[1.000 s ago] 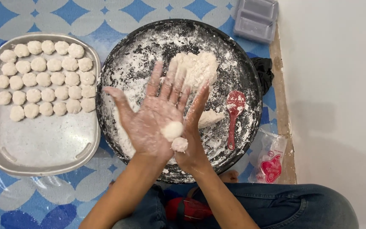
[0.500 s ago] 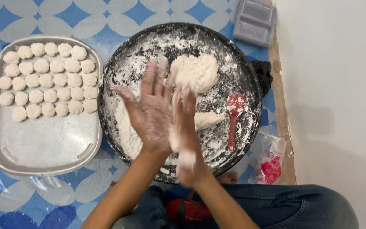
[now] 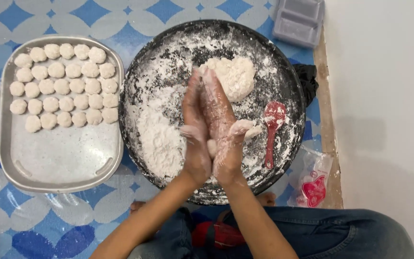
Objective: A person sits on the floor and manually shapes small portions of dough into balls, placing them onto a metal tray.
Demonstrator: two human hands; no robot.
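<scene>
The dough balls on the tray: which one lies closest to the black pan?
The last ball of the bottom row, at its right end; it sits nearest the black pan, others lie farther left.

The small piece of white dough (image 3: 211, 146) shows only as a sliver between the flour-dusted left hand (image 3: 195, 129) and right hand (image 3: 222, 129), which are pressed palm to palm; its shape cannot be told. The 2 hands also cover part of the large white dough lump (image 3: 233, 76) and part of the round black floured pan (image 3: 168, 43). The grey plastic lidded box (image 3: 299, 20) is cut off by the top edge. The person's blue denim-clad legs (image 3: 336, 235) run off the bottom edge, and a red object (image 3: 212, 235) between them is too hidden to identify.
</scene>
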